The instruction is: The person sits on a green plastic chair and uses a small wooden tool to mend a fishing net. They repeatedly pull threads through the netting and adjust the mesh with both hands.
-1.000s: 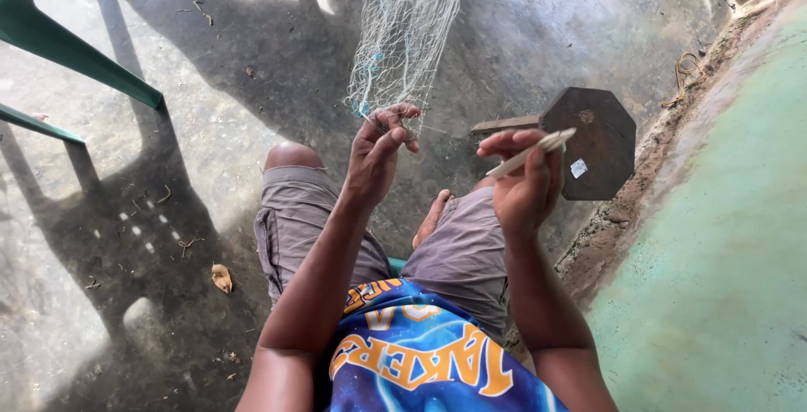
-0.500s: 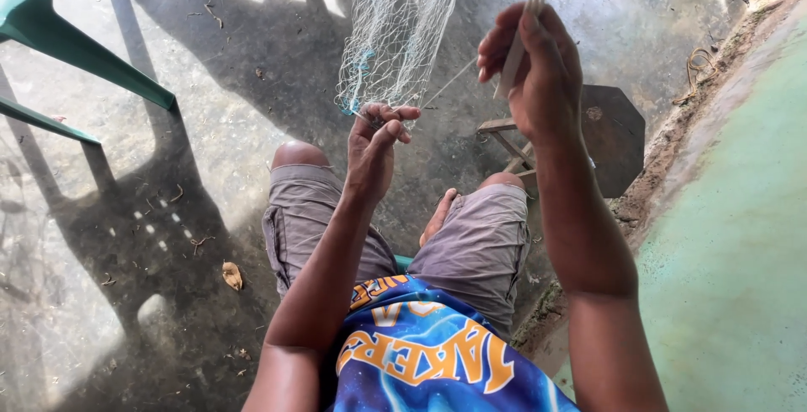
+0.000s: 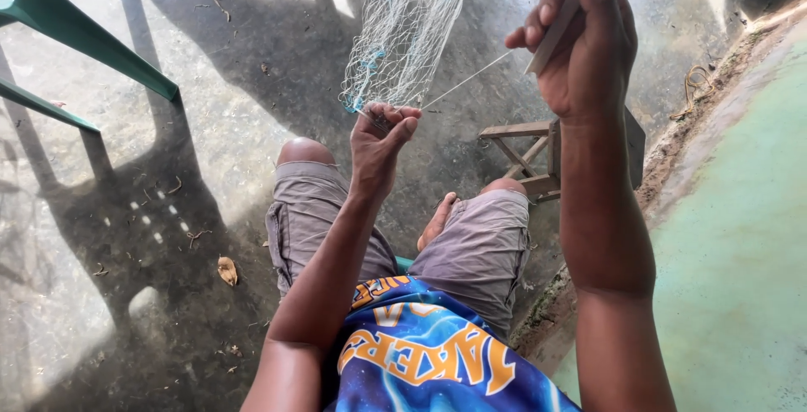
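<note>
So our left hand (image 3: 382, 139) is pinching the bottom edge of the net (image 3: 412, 34) between thumb and fingertips, out in front over the knees. The net hangs from somewhere above the frame and bunches right down into that pinch. Our right hand (image 3: 584, 42) is raised higher and off to the right, clenched around a flat netting needle (image 3: 551, 29), and a thin line (image 3: 471, 80) runs taut from the needle down-left to the spot where the left grip has the mesh. So the net sits just left of the needle hand, joined to it only by that line.

Around us: a small wooden stool (image 3: 538, 155) stands on the concrete floor (image 3: 210, 126) just past the right knee, partly hidden behind the right forearm. A green chair (image 3: 76, 34) pokes in at far left. A dry leaf (image 3: 227, 271) lies near the left thigh. To the right there's a greenish painted slab (image 3: 740, 252) with a rough dirt edge.
</note>
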